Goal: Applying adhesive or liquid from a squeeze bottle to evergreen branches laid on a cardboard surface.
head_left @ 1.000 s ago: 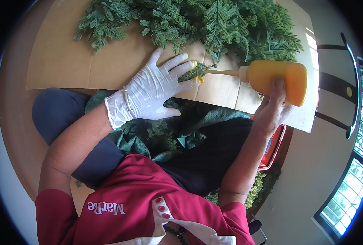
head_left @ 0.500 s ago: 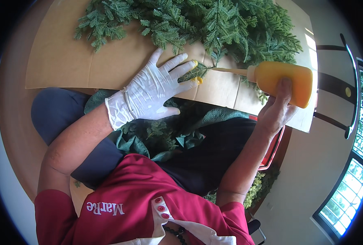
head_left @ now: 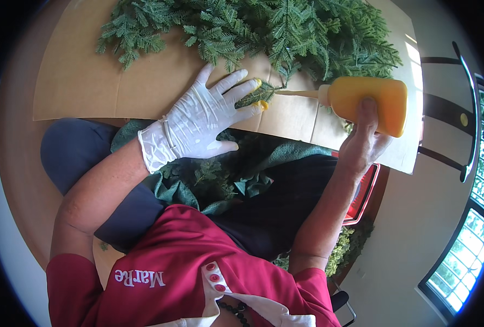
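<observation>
In a thin white glove, my left hand rests with spread fingers at the near edge of the cardboard. Yellow smears coat two of its fingertips. Beside and partly beneath those fingers lies a small green fir sprig, partly hidden. My bare right hand is wrapped round a yellow squeeze bottle, tilted nearly sideways with its long nozzle pointing left. The nozzle tip is at the sprig's right end; whether they touch I cannot tell.
A thick heap of green fir branches covers the far part of the cardboard. Below its near edge, green woven cloth and more sprigs lie between my legs. A red bin stands at the right, near a metal-framed chair.
My right hand has shifted the bottle slightly left and away from me, bringing the nozzle tip further along the sprig. My left hand has barely moved.
</observation>
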`<action>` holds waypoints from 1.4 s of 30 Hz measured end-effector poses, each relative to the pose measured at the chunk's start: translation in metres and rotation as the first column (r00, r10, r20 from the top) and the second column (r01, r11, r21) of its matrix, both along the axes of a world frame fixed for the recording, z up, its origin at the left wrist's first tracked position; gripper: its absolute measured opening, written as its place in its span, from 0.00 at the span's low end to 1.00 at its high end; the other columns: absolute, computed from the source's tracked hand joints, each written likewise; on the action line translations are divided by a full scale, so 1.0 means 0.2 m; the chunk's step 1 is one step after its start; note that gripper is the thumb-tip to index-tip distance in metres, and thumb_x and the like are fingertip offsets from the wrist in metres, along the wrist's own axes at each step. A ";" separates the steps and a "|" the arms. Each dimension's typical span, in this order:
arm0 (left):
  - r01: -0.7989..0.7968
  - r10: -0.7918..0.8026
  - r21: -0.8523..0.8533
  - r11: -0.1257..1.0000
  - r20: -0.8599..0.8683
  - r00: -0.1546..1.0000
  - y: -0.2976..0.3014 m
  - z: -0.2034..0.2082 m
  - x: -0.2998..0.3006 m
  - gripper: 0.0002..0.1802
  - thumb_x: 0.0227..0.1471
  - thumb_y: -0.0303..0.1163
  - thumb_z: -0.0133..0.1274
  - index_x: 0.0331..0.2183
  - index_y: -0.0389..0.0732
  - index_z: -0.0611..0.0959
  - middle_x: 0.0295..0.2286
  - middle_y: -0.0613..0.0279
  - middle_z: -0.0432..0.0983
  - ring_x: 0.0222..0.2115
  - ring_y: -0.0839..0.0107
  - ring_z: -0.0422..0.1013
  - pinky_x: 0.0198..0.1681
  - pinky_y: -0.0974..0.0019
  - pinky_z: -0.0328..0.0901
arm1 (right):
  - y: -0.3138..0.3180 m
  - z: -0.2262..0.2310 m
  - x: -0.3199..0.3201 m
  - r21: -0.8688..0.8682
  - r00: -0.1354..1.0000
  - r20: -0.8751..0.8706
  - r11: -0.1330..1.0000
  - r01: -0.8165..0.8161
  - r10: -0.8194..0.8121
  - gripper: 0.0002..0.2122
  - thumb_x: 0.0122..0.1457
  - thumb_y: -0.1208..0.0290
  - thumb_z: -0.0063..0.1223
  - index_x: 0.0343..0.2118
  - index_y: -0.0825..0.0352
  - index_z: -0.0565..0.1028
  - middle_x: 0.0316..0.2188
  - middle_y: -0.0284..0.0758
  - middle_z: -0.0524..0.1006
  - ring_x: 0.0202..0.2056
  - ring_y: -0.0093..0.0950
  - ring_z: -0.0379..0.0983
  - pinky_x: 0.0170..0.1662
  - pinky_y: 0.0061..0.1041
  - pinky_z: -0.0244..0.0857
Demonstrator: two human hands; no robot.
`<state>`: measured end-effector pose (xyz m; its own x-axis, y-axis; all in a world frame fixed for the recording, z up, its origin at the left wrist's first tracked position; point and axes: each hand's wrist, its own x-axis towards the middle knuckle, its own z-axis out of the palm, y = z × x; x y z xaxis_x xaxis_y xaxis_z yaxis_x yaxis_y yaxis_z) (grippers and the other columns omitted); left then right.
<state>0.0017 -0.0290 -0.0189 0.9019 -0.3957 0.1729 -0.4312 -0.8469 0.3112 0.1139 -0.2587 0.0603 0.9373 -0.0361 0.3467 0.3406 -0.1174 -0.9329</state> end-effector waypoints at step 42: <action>0.053 -0.066 0.218 0.974 0.054 0.996 0.25 -0.24 -0.57 0.20 0.45 0.30 0.53 0.44 0.47 0.82 0.53 0.60 0.68 0.52 0.58 0.67 0.55 0.59 0.63 | -0.13 -0.16 0.13 0.533 0.981 -0.137 0.845 -0.041 0.135 0.17 0.62 0.60 0.55 0.43 0.71 0.71 0.30 0.35 0.75 0.23 0.17 0.67 0.27 0.13 0.67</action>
